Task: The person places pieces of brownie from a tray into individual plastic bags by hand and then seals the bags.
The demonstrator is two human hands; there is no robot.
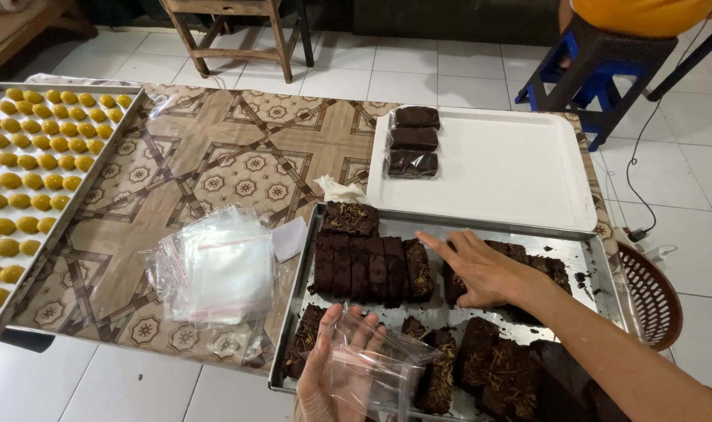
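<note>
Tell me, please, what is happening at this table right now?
A person's left hand holds a clear plastic bag over a metal tray of dark brownie slices, while the right hand reaches onto those slices. Three bagged slices sit on a white tray; spare bags lie beside.

light: bright, even, soft | glare: white tray [512,168], bags [215,270] left of it | shadows: faint | focus: sharp ctr | edges: wide-angle bend

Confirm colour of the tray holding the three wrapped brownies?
White tray, plain; wrapped brownies dark brown. Head view.
</note>
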